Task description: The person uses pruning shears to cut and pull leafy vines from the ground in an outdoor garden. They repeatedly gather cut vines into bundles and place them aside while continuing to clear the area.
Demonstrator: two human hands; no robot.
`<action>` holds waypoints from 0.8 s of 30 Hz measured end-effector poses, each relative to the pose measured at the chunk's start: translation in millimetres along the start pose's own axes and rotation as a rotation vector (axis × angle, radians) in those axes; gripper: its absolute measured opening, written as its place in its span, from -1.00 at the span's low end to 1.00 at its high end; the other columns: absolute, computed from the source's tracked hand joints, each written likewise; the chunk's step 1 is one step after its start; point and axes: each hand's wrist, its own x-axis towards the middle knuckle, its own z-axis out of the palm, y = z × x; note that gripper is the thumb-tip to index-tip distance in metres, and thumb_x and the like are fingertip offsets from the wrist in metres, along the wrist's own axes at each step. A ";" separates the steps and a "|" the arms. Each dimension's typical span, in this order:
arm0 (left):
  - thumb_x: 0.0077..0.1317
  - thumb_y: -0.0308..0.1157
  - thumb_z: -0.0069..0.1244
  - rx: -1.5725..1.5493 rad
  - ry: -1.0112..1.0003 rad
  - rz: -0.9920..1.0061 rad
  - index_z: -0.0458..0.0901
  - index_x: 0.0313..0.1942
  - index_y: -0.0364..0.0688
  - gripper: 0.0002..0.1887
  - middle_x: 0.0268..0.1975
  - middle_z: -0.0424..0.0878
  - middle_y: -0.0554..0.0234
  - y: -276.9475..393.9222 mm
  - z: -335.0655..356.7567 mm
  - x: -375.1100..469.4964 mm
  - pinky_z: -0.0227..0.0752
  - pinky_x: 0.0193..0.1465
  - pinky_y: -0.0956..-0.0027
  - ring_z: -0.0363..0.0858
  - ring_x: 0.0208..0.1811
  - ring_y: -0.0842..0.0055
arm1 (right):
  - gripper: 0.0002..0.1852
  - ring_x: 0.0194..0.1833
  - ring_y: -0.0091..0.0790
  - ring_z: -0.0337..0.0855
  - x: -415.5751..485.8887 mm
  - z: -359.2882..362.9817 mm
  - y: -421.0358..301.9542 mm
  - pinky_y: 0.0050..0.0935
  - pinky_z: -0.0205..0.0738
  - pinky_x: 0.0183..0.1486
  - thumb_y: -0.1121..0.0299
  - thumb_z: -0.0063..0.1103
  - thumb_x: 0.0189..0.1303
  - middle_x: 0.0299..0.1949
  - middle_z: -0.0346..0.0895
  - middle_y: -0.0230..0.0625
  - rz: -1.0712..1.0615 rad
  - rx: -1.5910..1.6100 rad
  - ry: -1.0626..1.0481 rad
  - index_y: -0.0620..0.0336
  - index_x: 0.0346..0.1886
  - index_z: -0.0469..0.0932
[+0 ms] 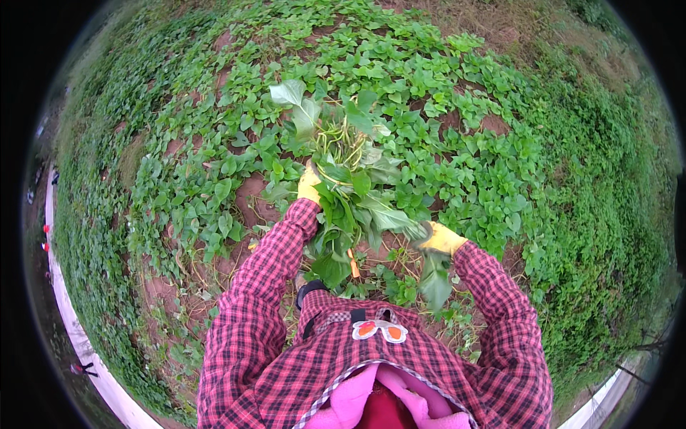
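A thick bundle of cut leafy vines (351,147), which look like sweet potato vines, is held up before my body. My left hand (309,185), in a yellow glove with a dark palm, grips the bundle at its left side; leaves hide most of the fingers. My right hand (442,238), gloved alike, is closed around a leafy strand (394,219) that runs from the bundle, with a large leaf (435,284) hanging below the hand. Under the bundle an orange handle (353,264) shows near the ground; leaves hide the rest of it.
Low green vines (225,182) cover the sloping field, with reddish soil (254,195) between them. Taller weeds (595,177) grow at the right and dry grass (498,27) at the far edge. Beyond the left side runs a pale path (75,332), with a small distant person (83,369) beside it.
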 end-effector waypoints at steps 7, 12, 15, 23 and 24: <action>0.19 -0.40 -0.15 0.340 -0.158 -0.385 -0.14 0.32 -0.49 -0.24 -0.07 0.57 -0.11 77.0 30.1 12.0 0.44 -0.01 0.28 0.59 -0.05 0.25 | -0.36 -0.12 -0.12 0.58 -12.4 -7.8 -70.7 -0.32 0.49 -0.07 0.36 0.33 -0.16 -0.03 0.49 -0.11 -0.679 -0.656 0.653 0.20 0.10 0.35; 0.35 -0.37 -0.27 0.026 -0.342 -0.241 -0.12 0.35 -0.34 -0.37 0.09 0.46 -0.21 108.5 48.8 -11.9 0.40 0.11 0.26 0.53 0.04 0.18 | -0.49 -0.33 -0.33 0.61 17.4 4.3 -101.8 -0.41 0.54 -0.30 0.49 0.23 -0.02 -0.31 0.57 -0.20 -0.358 0.563 0.522 0.33 0.06 0.35; 0.30 -0.33 -0.13 0.139 -0.176 0.430 0.09 0.30 -0.30 -0.41 0.18 0.39 -0.04 108.2 40.0 -22.1 0.28 0.19 0.34 0.42 0.12 0.32 | -0.60 -0.52 -0.54 0.55 18.4 3.1 -91.5 -0.59 0.50 -0.51 0.53 0.14 0.10 -0.40 0.55 -0.33 -0.112 1.214 0.442 0.39 0.03 0.34; 0.14 -0.30 0.16 -1.074 -0.422 -0.349 0.21 0.21 -0.44 -0.29 0.01 0.52 0.02 117.2 10.1 -54.4 0.36 0.09 0.48 0.50 0.01 0.48 | -0.60 -0.40 -0.45 0.62 -2.7 11.3 -89.1 -0.54 0.52 -0.34 0.48 0.21 0.04 -0.32 0.60 -0.26 -0.135 1.018 0.738 0.43 -0.03 0.41; 0.14 -0.29 0.17 -1.007 -0.392 -0.398 0.23 0.19 -0.45 -0.30 -0.03 0.55 0.03 118.3 13.8 -54.7 0.38 0.06 0.48 0.52 -0.02 0.49 | -0.55 -0.28 -0.40 0.63 -2.9 13.4 -94.8 -0.49 0.50 -0.19 0.41 0.25 -0.02 -0.26 0.61 -0.23 -0.029 0.757 0.810 0.41 -0.04 0.43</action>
